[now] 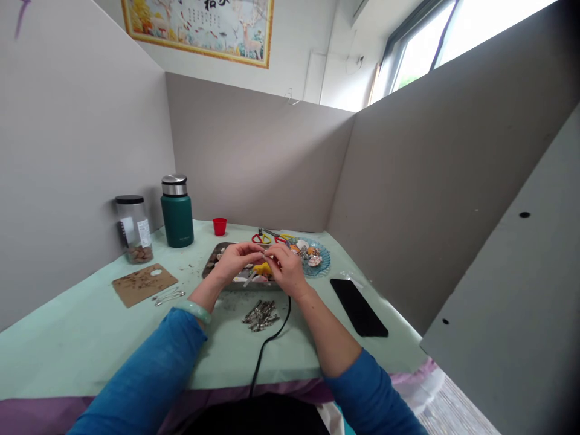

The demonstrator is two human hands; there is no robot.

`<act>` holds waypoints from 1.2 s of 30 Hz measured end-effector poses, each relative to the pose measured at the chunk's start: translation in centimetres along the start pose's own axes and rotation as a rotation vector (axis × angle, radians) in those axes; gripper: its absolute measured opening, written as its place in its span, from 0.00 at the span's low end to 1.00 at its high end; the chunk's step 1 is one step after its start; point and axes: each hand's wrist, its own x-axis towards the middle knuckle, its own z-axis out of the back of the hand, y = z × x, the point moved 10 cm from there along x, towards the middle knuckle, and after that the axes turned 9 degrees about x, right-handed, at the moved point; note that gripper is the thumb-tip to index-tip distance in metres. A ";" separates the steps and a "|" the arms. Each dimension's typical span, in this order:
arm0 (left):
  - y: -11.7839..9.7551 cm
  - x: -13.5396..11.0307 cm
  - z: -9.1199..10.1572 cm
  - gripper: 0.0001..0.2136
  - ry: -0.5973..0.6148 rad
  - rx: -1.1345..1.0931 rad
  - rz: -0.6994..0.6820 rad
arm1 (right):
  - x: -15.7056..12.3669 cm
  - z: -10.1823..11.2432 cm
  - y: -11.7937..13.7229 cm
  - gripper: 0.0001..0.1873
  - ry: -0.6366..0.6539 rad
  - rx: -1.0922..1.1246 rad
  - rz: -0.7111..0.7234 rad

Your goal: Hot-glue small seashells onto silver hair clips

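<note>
My left hand [234,260] and my right hand [287,272] meet over a metal tray [241,287], fingertips pinched together. Whatever they hold between them is small and I cannot make it out. Inside the tray, partly hidden by my hands, are a yellow piece [263,269] and several pale and pinkish items. On the cloth in front of the tray lies a pile of small metal pieces [260,316], perhaps clips. Just beyond my right hand, a blue glass plate [325,258] carries several small orange, white and patterned pieces.
Tools with red and yellow handles [272,238] lie behind the tray, near a red cup [220,227]. On the left stand a green bottle [177,220], a jar [135,232], brown card [136,288] and large safety pins [170,296]. A black phone [359,307] and cable [267,342] lie nearer.
</note>
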 end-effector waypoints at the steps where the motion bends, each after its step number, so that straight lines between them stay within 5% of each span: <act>1: 0.0 0.0 0.0 0.15 0.002 -0.001 -0.002 | 0.0 0.0 0.0 0.06 -0.002 -0.004 -0.003; 19: -0.4 0.1 -0.5 0.16 0.031 -0.022 -0.023 | -0.2 0.1 -0.1 0.06 -0.021 -0.037 -0.025; 36: -1.0 -0.1 -0.3 0.19 0.024 -0.021 -0.088 | -0.1 0.2 -3.0 0.06 -0.100 0.260 -0.240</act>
